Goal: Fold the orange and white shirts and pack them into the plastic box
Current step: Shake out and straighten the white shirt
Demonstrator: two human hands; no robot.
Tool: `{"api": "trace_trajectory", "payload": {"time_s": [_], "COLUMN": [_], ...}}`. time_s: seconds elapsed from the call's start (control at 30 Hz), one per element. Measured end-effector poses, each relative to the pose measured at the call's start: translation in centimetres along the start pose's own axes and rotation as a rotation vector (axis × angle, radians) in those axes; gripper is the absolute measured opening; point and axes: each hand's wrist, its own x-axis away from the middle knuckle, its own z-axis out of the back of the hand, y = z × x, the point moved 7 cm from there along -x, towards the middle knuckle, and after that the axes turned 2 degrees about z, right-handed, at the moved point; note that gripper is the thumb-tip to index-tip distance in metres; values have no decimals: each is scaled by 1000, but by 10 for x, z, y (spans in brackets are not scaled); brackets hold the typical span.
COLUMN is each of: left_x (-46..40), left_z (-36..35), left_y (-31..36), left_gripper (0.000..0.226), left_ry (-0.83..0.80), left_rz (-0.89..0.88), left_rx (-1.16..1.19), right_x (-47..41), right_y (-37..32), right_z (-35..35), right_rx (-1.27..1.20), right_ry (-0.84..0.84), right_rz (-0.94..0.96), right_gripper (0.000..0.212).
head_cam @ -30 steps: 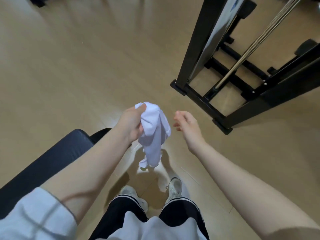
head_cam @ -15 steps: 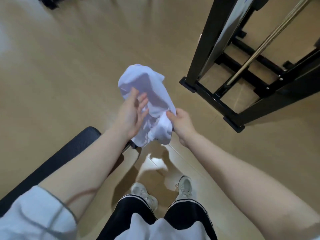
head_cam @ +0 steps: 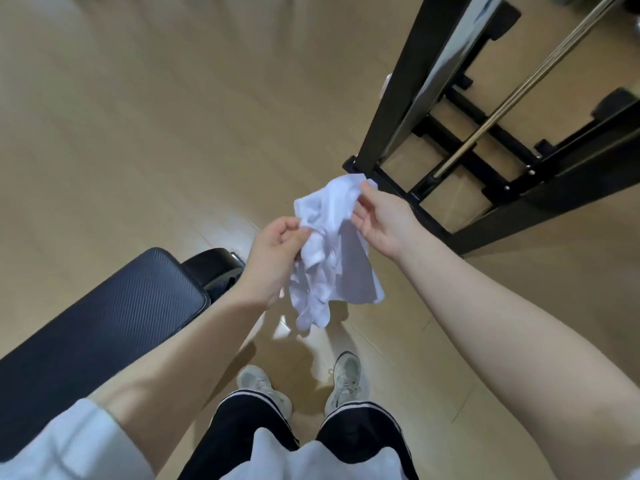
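white shirt (head_cam: 332,258): crumpled, shape unclear | black bench (head_cam: 104,317): cut off left

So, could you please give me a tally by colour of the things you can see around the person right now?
White: 1, the white shirt, crumpled, held in the air by the left hand and the right hand.
Black: 2, the padded bench and the metal frame.
Pale grey: 2, the sneakers.
Orange: 0 in view.
Total: 5.
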Motion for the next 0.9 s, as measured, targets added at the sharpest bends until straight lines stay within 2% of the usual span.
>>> {"api": "trace_trajectory", "payload": {"time_s": [0.13,0.2,0.3,0.43,0.53,0.6,0.67,0.73,0.77,0.83,0.9], "left_x": [-8,-9,-7,-7,-4,2,9,14,15,14,13], "left_z": [-5,-12,-24,-20,-12,-13,-20,-26,-28,-32,-32], "left_y": [13,11,17,32,27,13,0,-2,-1,0,1], "left_gripper": [11,12,16,13,20,23,23,9,10,33,33], "left_ry": [62,55,15,73,90,42,-33,-54,-53,-43,-11], "left_rz": [34,75,66,-20,-16,70,107,32,-14,-106,-137], "left_rx": [111,104,110,7,-11,-2,-104,-250,-304,-383,-463], "right_x": [20,34,40,40,39,37,35,36,36,38,40], "right_y": [20,31,44,35,27,28,27,27,27,27,25], "right_z": [6,6,7,8,8,9,15,19,20,20,17], "right_rx": [341,577,792,692,486,357,253,215,211,195,193], "right_ry": [-139,-221,-180,-52,-110,-186,-214,-206,-204,-207,-225], "right_rz": [59,183,362,409,272,155,96,69,63,47,45], "right_gripper": [9,19,28,24,24,24,24,24,23,23,23]}}
